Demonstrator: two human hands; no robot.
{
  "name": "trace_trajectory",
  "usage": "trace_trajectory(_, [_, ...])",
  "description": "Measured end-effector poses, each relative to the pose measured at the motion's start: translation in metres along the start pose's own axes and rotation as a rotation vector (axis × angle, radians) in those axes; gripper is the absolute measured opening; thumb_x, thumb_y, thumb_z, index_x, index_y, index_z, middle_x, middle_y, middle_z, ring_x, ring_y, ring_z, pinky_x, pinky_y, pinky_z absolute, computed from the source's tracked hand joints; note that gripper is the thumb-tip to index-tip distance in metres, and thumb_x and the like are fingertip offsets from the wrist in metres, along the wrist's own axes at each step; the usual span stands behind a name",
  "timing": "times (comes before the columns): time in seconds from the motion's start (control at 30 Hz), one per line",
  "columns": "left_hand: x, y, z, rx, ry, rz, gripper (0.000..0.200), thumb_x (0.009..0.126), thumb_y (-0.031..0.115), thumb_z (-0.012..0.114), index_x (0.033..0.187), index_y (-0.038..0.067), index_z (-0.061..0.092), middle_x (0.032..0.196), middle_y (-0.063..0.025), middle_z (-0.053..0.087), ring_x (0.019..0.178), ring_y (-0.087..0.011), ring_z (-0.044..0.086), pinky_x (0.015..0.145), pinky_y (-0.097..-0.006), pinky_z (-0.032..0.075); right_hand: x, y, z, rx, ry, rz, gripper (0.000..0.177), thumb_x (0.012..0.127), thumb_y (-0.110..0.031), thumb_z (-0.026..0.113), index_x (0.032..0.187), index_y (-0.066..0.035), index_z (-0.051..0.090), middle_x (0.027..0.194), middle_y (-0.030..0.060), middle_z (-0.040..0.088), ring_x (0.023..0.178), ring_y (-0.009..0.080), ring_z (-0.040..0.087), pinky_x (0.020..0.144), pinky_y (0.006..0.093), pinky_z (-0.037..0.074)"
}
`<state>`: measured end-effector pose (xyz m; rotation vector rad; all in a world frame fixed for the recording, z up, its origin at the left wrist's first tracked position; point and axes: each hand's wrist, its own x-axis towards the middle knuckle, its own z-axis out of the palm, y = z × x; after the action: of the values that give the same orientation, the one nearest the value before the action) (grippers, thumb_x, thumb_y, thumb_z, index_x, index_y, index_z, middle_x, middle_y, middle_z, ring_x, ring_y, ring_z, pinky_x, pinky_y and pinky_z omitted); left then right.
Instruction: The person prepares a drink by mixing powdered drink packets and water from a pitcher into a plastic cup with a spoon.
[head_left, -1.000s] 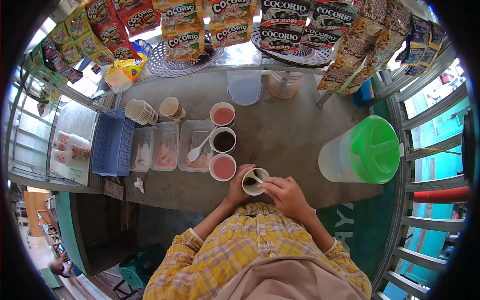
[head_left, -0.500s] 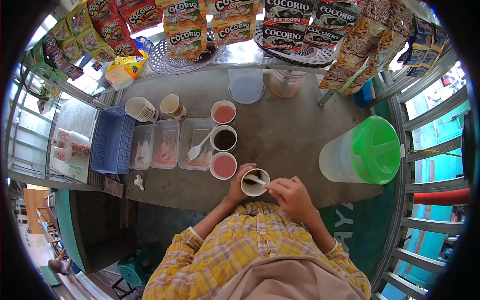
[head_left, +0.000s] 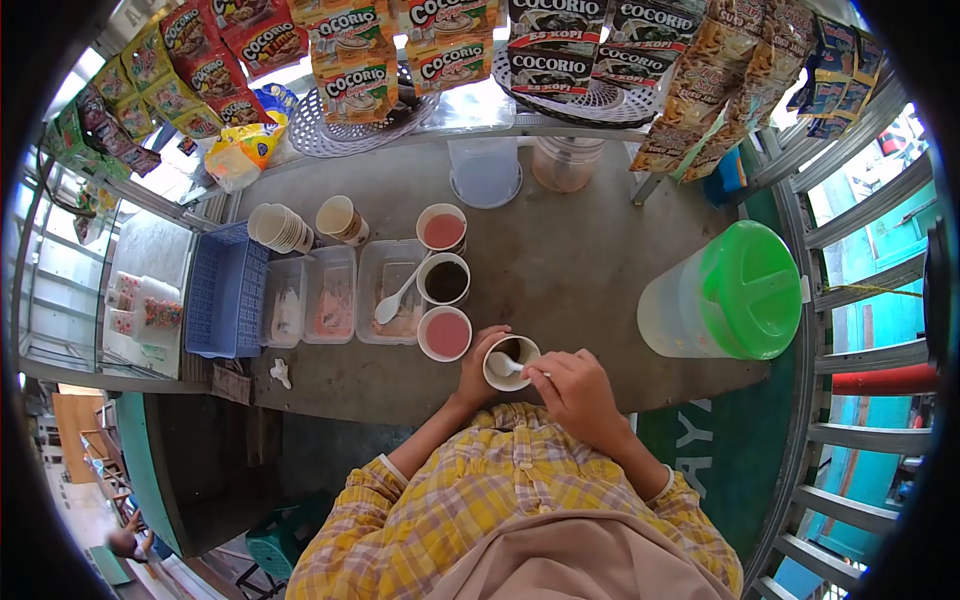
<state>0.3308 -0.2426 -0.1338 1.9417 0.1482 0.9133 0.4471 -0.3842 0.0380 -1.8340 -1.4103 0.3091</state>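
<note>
My left hand (head_left: 480, 368) is wrapped round a paper cup (head_left: 491, 381) with dark liquid in it, near the front edge of the counter. Pinched in my right hand (head_left: 577, 392) is the handle of a white spoon (head_left: 507, 366), whose bowl is inside that cup. Just to the left stand a cup of pink drink (head_left: 445, 333), a cup of dark drink (head_left: 444, 280) behind it, and another pink cup (head_left: 442, 229) farthest back. A second white spoon (head_left: 390, 306) lies across a clear tub (head_left: 375, 333) holding powder remains.
Two more powder tubs (head_left: 332, 262), a blue basket (head_left: 258, 290) and stacked paper cups (head_left: 280, 228) stand left. A jug with a green lid (head_left: 755, 290) is at right. Clear containers (head_left: 485, 172) stand at the back, below hanging drink sachets (head_left: 350, 80).
The spoon has shifted within the cup, its bowl now showing more clearly toward the left side. My right hand has moved slightly with it, while my left hand keeps its hold.
</note>
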Motion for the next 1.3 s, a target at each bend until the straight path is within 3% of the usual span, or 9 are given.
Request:
trace_trajectory(0.57, [0.0,0.002,0.002,0.003,0.055,-0.034,0.074,0.068,0.006,0.083,0.129,0.01,0.042,0.121,-0.0216,0.056,0.108,-0.0319,0.059,0.088,-0.0394,0.05,0.004,0.014,0.019,0.037,-0.024,0.062,0.016,0.093,-0.016,0.054,0.093,-0.004,0.064,0.091,0.0093,0.069,0.081,0.0263,0.064,0.067,0.0373,0.041])
trace_trajectory(0.9, [0.005,0.006,0.002,0.086,0.044,-0.01,0.071,0.062,0.002,0.081,0.125,0.01,0.048,0.123,-0.018,0.054,0.11,-0.0363,0.056,0.09,-0.042,0.048,0.0,0.019,0.02,0.033,-0.036,0.075,0.017,0.094,-0.017,0.053,0.091,-0.006,0.066,0.089,0.0084,0.068,0.074,0.0273,0.062,0.064,0.0359,0.04])
trace_trajectory(1.1, [0.006,0.008,0.002,0.157,0.002,-0.018,0.071,0.06,0.004,0.081,0.124,0.012,0.052,0.125,-0.0153,0.053,0.116,-0.037,0.052,0.093,-0.043,0.046,0.002,0.019,0.005,-0.16,0.004,0.081,0.017,0.093,-0.017,0.053,0.09,-0.006,0.065,0.085,0.0081,0.066,0.073,0.0272,0.06,0.066,0.037,0.038])
trace_trajectory(1.2, [0.004,0.008,0.002,0.205,-0.018,-0.025,0.07,0.058,0.004,0.082,0.122,0.012,0.055,0.124,-0.0137,0.053,0.116,-0.0366,0.051,0.093,-0.0435,0.046,-0.007,0.028,0.014,-0.078,-0.069,0.074,0.017,0.093,-0.017,0.054,0.09,-0.005,0.065,0.086,0.0082,0.066,0.074,0.0268,0.06,0.07,0.0373,0.037])
trace_trajectory(1.3, [0.002,0.007,0.001,0.232,-0.04,-0.032,0.071,0.056,0.006,0.083,0.121,0.012,0.056,0.123,-0.0127,0.053,0.114,-0.0362,0.051,0.092,-0.0442,0.046,-0.009,0.028,0.015,0.013,0.009,0.141,0.017,0.093,-0.019,0.052,0.091,-0.006,0.063,0.088,0.0079,0.066,0.074,0.0261,0.06,0.072,0.0375,0.037])
